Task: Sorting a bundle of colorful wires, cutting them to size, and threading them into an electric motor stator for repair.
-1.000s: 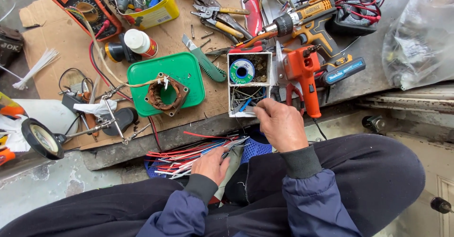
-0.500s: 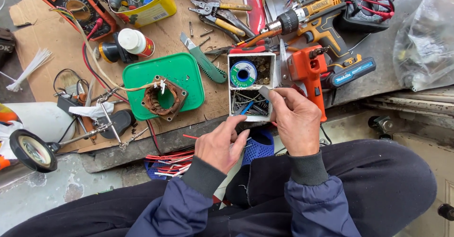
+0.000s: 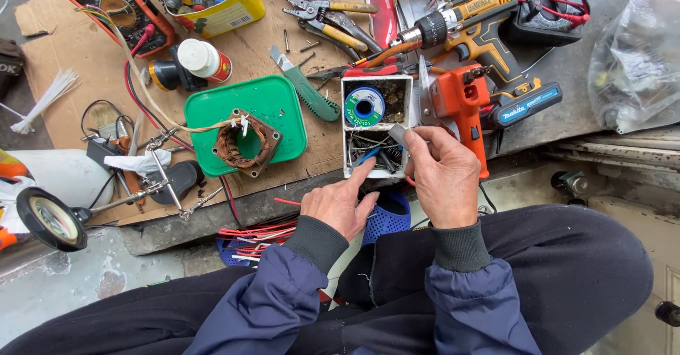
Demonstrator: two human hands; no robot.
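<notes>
— On the left edge of the cardboard sheet [image 3: 64,57], what lies there?

— A bundle of white cable ties [image 3: 44,98] lies there, and lower a magnifier on a helping-hand stand [image 3: 106,199]. Toward the middle, a green tray [image 3: 280,103] carries a wound copper motor coil [image 3: 244,144]; the coil is untouched, and no hand is near it.

— And the hands?

— Both are at the white divided box [image 3: 375,125], which stands near the front edge of the cardboard. The person's left hand [image 3: 340,203] points its index finger into the nearer compartment, onto the small parts there; the other fingers are curled together. The right hand [image 3: 443,178] pinches a small grey piece [image 3: 398,134] between thumb and forefinger, just above the same compartment.

— What is in the far compartment?

— A spool of solder wire [image 3: 364,105]. To the right of the box stands an orange power tool [image 3: 460,107], touching the box wall or just beside it; one cannot tell which.

— How far is the work?

— It seems early. One piece is picked out, the sorting goes on, and the coil waits. Red wires [image 3: 255,231] lie loose below the front edge.
</notes>
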